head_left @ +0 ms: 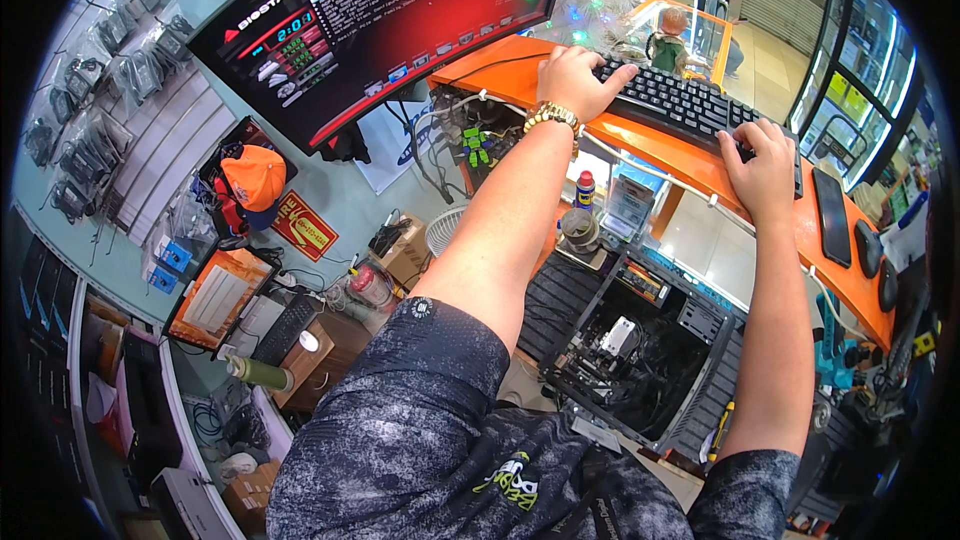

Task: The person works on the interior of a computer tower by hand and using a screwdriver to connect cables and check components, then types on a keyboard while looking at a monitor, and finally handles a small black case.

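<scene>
A black keyboard (672, 100) lies slantwise on a narrow orange shelf (655, 147). My left hand (578, 85), with a beaded bracelet (552, 117) at its wrist, rests at the keyboard's left end, thumb stretched out over the keys. Towards the other end, my right hand (762, 175) lies on the keys with its fingers apart. Neither hand grips anything. Beyond the left hand, a large monitor (380, 35) displays a dark red setup screen with lines of text.
Below the shelf sits an opened computer case (640, 350) with its inner parts showing. A black slab-like object (830, 218) and two dark mice (868, 248) lie right of the keyboard. A spray can (585, 188) stands beneath the shelf. An orange cap (254, 180) hangs at the left.
</scene>
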Tool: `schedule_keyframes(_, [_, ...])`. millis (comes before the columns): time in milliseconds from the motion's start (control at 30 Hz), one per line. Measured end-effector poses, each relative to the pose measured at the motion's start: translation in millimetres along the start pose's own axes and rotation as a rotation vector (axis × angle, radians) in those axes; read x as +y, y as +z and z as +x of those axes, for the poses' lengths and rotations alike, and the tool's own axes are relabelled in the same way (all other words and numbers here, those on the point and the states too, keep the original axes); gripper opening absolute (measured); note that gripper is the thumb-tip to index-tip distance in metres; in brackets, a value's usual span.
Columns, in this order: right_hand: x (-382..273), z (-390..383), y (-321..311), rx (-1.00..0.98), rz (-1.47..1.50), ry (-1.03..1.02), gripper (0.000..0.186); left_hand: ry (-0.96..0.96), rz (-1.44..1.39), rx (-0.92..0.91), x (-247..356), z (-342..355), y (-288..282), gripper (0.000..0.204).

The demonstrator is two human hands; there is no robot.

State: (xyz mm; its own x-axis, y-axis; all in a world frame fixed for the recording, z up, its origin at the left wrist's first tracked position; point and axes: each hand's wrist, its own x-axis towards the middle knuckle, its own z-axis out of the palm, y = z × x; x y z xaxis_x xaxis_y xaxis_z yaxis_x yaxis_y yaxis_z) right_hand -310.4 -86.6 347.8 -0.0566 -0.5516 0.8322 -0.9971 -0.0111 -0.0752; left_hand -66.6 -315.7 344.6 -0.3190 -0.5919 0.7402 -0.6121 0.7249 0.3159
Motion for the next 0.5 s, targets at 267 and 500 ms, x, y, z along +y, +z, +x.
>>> schedule_keyframes(267, [0.0, 0.7, 0.2, 0.011, 0.004, -0.002, 0.027, 0.011, -0.006, 0.009, -0.8, 0.3, -0.2, 0.072])
schedule_keyframes(500, [0.7, 0.1, 1.2, 0.030, 0.011, -0.009, 0.026, 0.008, -0.012, 0.015, -0.8, 0.2, 0.1, 0.072])
